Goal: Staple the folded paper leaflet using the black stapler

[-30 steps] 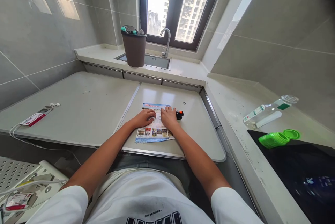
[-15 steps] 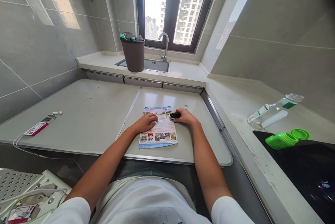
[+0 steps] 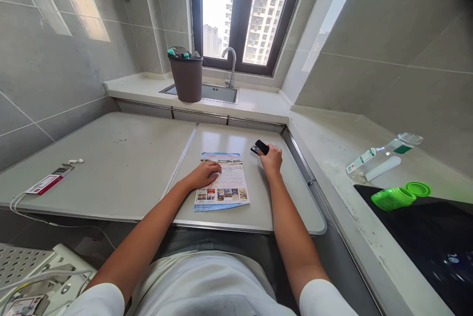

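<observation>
A stack of printed leaflets [image 3: 223, 185] lies on the pale counter panel [image 3: 273, 197] in front of me. My left hand [image 3: 205, 174] rests flat on the stack's left half, fingers stretched out. My right hand [image 3: 271, 158] is off the paper, just beyond the stack's top right corner, with its fingers closed on a small black stapler [image 3: 259, 148] held at the counter surface.
A brown bin [image 3: 187, 76] stands by the sink [image 3: 218, 92] and tap [image 3: 230, 63] under the window. At right lie a clear bottle [image 3: 380, 155] and a green lidded container [image 3: 397, 195] on a dark hob [image 3: 424, 237]. A red-and-white card with a cable [image 3: 47, 182] lies far left.
My right hand left the leaflets, took hold of the black stapler and carried it up and to the right, off the paper. My left hand stayed on the stack.
</observation>
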A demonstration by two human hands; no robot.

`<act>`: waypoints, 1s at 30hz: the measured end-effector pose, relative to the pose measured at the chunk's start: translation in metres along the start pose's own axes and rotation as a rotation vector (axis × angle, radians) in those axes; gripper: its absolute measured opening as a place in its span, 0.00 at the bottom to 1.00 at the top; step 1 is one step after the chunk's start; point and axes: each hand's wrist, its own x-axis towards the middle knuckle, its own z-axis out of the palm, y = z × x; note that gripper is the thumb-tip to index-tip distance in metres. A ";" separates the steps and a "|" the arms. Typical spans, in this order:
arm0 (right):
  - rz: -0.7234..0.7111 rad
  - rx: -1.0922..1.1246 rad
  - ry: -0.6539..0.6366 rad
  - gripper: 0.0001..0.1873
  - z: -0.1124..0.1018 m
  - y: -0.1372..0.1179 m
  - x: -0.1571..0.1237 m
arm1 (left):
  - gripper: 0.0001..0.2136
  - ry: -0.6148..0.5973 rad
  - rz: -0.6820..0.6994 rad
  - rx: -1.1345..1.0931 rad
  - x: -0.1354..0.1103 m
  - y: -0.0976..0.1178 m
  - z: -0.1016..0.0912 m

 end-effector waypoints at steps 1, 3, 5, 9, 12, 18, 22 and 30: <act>-0.041 0.056 -0.006 0.15 0.003 -0.005 -0.002 | 0.11 -0.004 0.000 0.001 0.000 0.000 0.000; -0.125 0.154 -0.069 0.14 0.012 -0.018 -0.009 | 0.12 0.001 0.006 0.002 0.000 0.000 0.000; -0.197 0.205 -0.150 0.12 0.023 -0.034 -0.022 | 0.11 0.017 0.015 0.015 0.001 0.001 -0.001; -0.288 0.255 -0.267 0.12 0.039 -0.064 -0.051 | 0.10 0.083 0.021 0.069 0.002 0.003 -0.004; -0.329 0.254 -0.309 0.12 0.044 -0.075 -0.064 | 0.09 0.203 -0.011 0.082 0.001 0.002 -0.007; -0.382 0.172 -0.372 0.15 0.046 -0.074 -0.068 | 0.08 0.275 -0.045 0.065 0.000 0.002 -0.010; -0.274 0.126 -0.500 0.17 0.038 -0.063 -0.057 | 0.08 0.236 -0.070 0.050 -0.001 0.000 -0.008; -0.247 0.165 -0.613 0.24 0.006 0.001 -0.022 | 0.10 0.133 -0.219 0.054 -0.001 -0.011 0.001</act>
